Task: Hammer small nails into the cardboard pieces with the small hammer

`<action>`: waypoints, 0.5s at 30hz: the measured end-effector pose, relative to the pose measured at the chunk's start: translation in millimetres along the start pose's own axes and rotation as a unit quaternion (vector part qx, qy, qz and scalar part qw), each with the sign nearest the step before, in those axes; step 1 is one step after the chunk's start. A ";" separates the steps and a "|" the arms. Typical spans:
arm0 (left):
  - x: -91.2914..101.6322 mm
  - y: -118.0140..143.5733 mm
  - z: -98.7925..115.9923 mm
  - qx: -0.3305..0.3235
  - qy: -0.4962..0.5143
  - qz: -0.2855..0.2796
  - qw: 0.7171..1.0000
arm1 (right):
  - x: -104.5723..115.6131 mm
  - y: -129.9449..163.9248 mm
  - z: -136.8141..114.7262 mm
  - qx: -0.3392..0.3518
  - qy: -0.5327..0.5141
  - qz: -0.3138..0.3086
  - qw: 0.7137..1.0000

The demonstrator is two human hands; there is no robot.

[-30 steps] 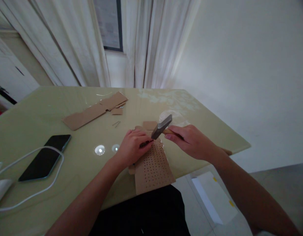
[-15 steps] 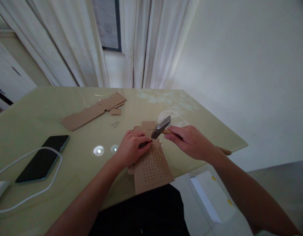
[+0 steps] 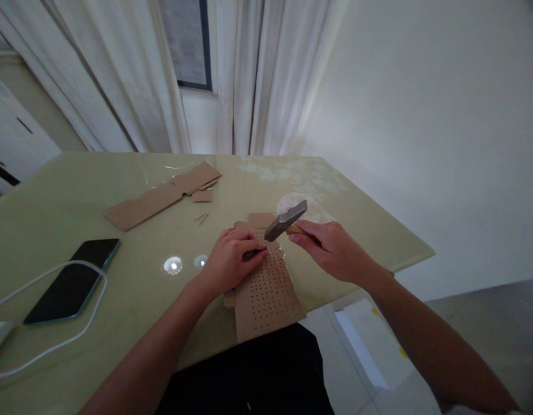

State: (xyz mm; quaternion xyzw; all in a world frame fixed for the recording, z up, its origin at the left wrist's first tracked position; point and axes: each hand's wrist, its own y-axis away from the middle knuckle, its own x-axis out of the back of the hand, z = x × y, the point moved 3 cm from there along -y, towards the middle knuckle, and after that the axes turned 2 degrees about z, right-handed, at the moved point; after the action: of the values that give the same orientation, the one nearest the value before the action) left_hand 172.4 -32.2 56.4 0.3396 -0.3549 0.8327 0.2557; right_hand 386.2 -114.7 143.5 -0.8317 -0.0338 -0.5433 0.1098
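Cardboard sheet (image 3: 266,294) dotted with rows of small holes lies on the table (image 3: 54,207), its near end hanging over the table's near edge. That table, a pale green glossy top, is the biggest thing here; everything else sits in relation to the perforated sheet. Far to the left of the sheet, a long cardboard strip (image 3: 158,196) lies flat toward the table's far side. Well to the left of the sheet, a dark phone (image 3: 71,279) rests face up, with a white cable (image 3: 63,340) looping round its near end. The left hand (image 3: 229,259) presses down on the sheet's far left part, fingers curled together and pinching something small and dark at its tip; what it is cannot be told. The right hand (image 3: 331,248) sits just right of the sheet, wrapped tight around the wooden handle of a hammer (image 3: 286,220), whose grey metal head hangs tilted just above the sheet's far end, near the left fingertips.
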 end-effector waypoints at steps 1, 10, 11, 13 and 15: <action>0.6 0.1 0.5 0.002 -0.005 -0.001 1.000 | -1.8 0.1 0.4 -0.001 0.002 -0.010 1.000; 7.6 5.3 6.7 0.006 -0.029 -0.024 0.999 | -3.4 2.6 1.0 -0.010 0.034 -0.023 0.999; 7.7 5.7 7.1 0.007 -0.032 -0.026 0.999 | -4.0 2.7 0.7 -0.008 0.043 -0.030 0.999; 7.8 6.3 8.0 0.008 -0.036 -0.030 0.999 | -5.6 2.7 0.1 -0.002 0.069 -0.044 0.997; 7.9 6.9 9.4 0.002 -0.040 -0.034 0.999 | -5.2 2.4 -0.4 0.005 0.083 -0.045 0.995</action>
State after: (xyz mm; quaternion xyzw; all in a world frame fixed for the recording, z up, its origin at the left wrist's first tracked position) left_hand 166.4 -42.2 64.3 0.3849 -0.3517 0.8100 0.2685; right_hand 384.1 -116.9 138.6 -0.7805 -0.0647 -0.6150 0.0920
